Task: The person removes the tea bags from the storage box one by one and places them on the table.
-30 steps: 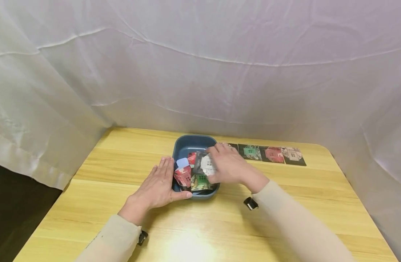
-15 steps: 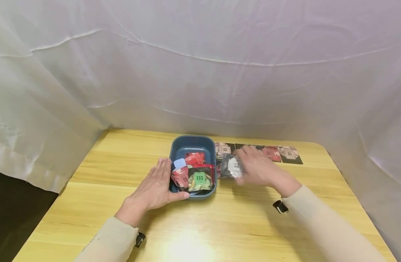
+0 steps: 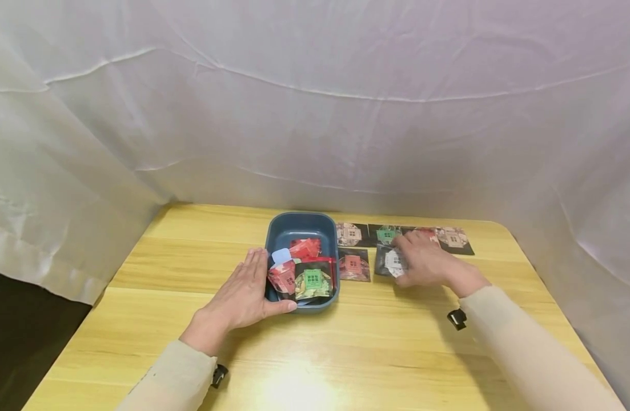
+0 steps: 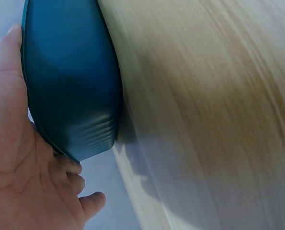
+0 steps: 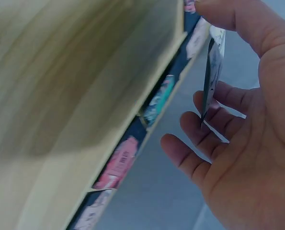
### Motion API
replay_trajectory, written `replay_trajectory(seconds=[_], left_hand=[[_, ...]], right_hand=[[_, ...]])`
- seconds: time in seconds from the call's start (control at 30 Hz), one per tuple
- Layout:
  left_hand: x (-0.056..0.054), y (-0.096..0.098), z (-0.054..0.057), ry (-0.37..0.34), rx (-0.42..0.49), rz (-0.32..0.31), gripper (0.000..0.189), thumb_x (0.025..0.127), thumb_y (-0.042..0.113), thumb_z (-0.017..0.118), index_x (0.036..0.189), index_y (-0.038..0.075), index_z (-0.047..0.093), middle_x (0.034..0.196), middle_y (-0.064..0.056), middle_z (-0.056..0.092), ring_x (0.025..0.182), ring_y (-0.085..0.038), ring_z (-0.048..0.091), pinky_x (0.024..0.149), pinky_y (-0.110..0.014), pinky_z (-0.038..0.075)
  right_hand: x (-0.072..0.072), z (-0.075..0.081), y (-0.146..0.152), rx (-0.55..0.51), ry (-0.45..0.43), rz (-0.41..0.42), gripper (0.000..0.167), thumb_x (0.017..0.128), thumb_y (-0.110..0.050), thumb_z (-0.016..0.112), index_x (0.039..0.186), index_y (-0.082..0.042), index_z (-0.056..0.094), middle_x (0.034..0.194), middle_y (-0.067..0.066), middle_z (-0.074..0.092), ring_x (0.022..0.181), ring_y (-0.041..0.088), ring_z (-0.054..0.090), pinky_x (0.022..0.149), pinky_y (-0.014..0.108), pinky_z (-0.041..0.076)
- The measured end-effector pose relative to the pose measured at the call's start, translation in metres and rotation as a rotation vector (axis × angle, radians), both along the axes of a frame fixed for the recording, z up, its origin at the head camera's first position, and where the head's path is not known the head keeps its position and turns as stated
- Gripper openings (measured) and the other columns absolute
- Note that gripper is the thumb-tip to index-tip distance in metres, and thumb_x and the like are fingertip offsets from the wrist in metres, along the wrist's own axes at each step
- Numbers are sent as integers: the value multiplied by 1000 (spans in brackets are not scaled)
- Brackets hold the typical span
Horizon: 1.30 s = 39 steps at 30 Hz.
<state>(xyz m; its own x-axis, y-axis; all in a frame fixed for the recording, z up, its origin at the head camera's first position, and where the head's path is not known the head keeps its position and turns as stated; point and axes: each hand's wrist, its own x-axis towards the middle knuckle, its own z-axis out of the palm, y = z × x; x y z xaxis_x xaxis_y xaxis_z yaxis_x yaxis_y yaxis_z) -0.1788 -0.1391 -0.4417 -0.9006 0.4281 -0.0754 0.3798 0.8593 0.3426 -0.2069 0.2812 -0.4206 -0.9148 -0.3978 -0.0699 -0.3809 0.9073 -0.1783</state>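
A dark blue plastic box (image 3: 300, 224) stands on the table. My left hand (image 3: 236, 297) rests along its left side, fingers straight and thumb at the front rim; the left wrist view shows that palm beside the box wall (image 4: 73, 81). Inside lie a green-labelled sachet (image 3: 313, 281), a red-pink sachet (image 3: 282, 278), red packets (image 3: 305, 248) and a pale blue piece (image 3: 281, 256). Right of the box, my right hand (image 3: 429, 264) pinches a black sachet with a white label (image 3: 385, 261). The right wrist view shows this sachet (image 5: 212, 76) edge-on between thumb and fingers.
Behind my right hand a row of sachets lies along the table's back edge: pale (image 3: 350, 234), green (image 3: 385, 233), red (image 3: 429, 232), partly covered, and another pale one (image 3: 454, 240). A red-labelled sachet (image 3: 353, 266) lies beside the box. Pale cloth (image 3: 315, 142) hangs behind.
My right hand has moved from over the box rightward with the white-labelled sachet, past the red-labelled one, now uncovered. My left hand stays at the box.
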Motion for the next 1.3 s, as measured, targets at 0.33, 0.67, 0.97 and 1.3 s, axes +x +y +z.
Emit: replay_trajectory(seconds=[0.33, 0.67, 0.97, 1.3], left_hand=[[0, -1, 1, -20, -1, 8, 137, 82, 86, 65, 167, -5, 8, 175, -25, 11, 164, -40, 7, 132, -57, 19], [0, -1, 2, -22, 0, 5, 138, 81, 87, 64, 167, -5, 8, 175, -25, 10, 164, -41, 7, 132, -57, 18], [0, 0, 2, -22, 8, 3, 136, 82, 85, 66, 167, -5, 8, 176, -24, 9, 164, -40, 6, 132, -57, 18], [-1, 1, 1, -18, 7, -2, 138, 81, 87, 63, 167, -5, 8, 175, -25, 10, 164, -40, 6, 132, -57, 19]], right_hand=[[-12, -18, 3, 50, -65, -14, 94, 72, -34, 90, 150, 2, 50, 147, 25, 56, 140, 49, 48, 123, 70, 28], [-20, -21, -2, 49, -144, -20, 104, 75, -32, 88, 161, 0, 38, 161, 27, 42, 148, 52, 39, 122, 72, 27], [-22, -22, -4, 67, -158, -51, 100, 76, -32, 88, 160, -4, 41, 162, 25, 42, 147, 54, 40, 116, 76, 33], [-21, -23, -4, 72, -171, -74, 102, 77, -33, 86, 162, -5, 39, 166, 28, 34, 149, 57, 35, 116, 78, 31]])
